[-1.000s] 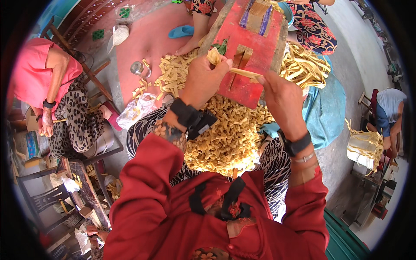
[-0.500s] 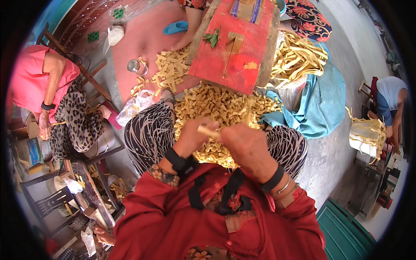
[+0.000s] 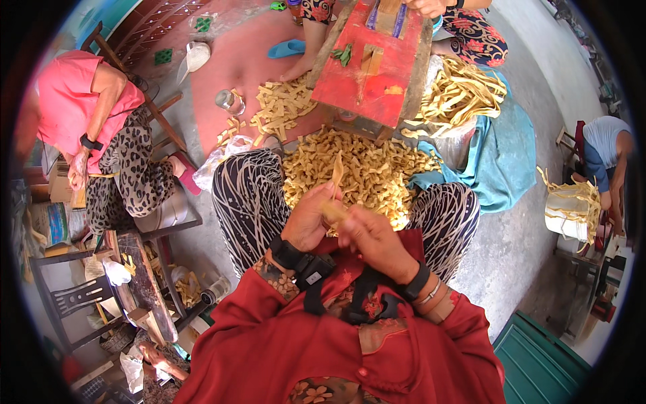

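My left hand is closed around a pale yellow strip, whose loose end sticks up above the fingers. Between both hands is a short, thicker yellow part, seemingly of the same strip. My right hand pinches at this part with thumb and fingers. What exactly the strip is made of, I cannot tell. Just beyond my hands, between my knees, lies a large heap of small folded yellow pieces.
A red board on a wooden bench stands ahead, with another person's hand at its far end. Long yellow strips lie to its right by a blue cloth. A glass jar stands left. Co-workers sit on both sides.
Both my hands have drawn closer to my body, and a strip end now points up from the left one. Another person's hand has appeared at the board's far end.
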Demonstrator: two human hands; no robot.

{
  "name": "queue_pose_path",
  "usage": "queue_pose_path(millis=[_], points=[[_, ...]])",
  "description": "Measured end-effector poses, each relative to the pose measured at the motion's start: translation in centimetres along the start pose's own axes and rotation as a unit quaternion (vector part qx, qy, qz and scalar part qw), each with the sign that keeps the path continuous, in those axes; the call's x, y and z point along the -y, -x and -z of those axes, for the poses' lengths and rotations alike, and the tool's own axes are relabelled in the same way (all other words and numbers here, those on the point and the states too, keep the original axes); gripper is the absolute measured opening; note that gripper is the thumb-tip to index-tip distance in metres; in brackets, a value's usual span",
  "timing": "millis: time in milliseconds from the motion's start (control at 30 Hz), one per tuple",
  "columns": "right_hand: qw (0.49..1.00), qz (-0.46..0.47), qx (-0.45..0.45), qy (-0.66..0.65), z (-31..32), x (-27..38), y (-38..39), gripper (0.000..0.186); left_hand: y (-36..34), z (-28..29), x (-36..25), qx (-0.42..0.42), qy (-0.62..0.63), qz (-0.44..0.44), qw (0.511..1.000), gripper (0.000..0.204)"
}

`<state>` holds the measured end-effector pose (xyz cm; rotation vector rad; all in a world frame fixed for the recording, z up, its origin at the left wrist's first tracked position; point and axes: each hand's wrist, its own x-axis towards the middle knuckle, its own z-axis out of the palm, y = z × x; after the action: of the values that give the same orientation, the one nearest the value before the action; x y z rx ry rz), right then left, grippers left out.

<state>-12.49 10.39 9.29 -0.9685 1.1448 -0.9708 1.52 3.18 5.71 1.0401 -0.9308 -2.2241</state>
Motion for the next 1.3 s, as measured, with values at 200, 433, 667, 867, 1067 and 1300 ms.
queue_pose_path(millis=[200, 433, 667, 867, 1067, 1300], points=[[0.916, 0.243, -0.185, 0.260, 0.5, -1.6, -1.2, 0.017, 0.9, -0.6, 0.0, 0.008, 0.070, 0.047, 0.996, 0.022], [0.887, 0.269, -0.195, 0.320, -0.1, -1.2, -0.9, 0.012, 2.8, -0.1, -1.0, 0.121, -0.004, 0.010, 0.993, 0.015], [0.971, 0.126, -0.143, 0.144, -0.2, -1.4, -0.8, 0.026, 4.4, -1.6, -1.5, -0.057, -0.476, -0.360, 0.800, 0.017], [0.993, 0.088, -0.031, 0.077, 0.7, -2.0, -0.5, 0.035, 4.6, -1.1, -0.3, -0.036, -0.485, -0.405, 0.775, 0.013], [0.974, 0.192, -0.042, 0.113, -0.1, 1.1, 1.7, 0.027, 5.1, -0.8, -2.0, 0.139, 0.001, -0.106, 0.985, 0.018], [0.979, 0.176, -0.048, 0.093, 1.0, 0.7, 2.7, 0.030, 7.2, -3.5, -3.3, 0.158, -0.010, -0.090, 0.983, 0.034]])
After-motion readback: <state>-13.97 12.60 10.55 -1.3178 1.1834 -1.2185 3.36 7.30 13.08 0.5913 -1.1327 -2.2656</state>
